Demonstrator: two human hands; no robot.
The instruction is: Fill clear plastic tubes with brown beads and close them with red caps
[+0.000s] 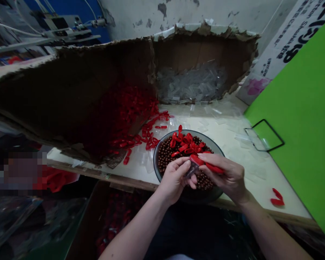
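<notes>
Counter: I see a cream counter strewn with clear plastic scraps, with a wooden front edge and a small red pair of plastic pieces lying toward its right end.
Room: A torn cardboard carton sits at the back, holding a heap of red plastic pieces and a pile of clear plastic sleeves. Some red pieces spill out onto the counter. A green board stands on the right with a black wire frame against it. A second carton sits below the counter.
Arms: Both forearms reach forward from the bottom of my view, and both hands hover over the bowl.
Left grip: Closed, with the fingers curled around a clear plastic sleeve.
Right grip: Closed, pinching a red plastic piece between thumb and fingers.
Held things: The red piece crosses just above the sleeve, between my two grips, and its near end touches the sleeve's top.
Bowl: A grey-rimmed bowl of brown beads, topped with loose red pieces, lies directly beneath both grips.
</notes>
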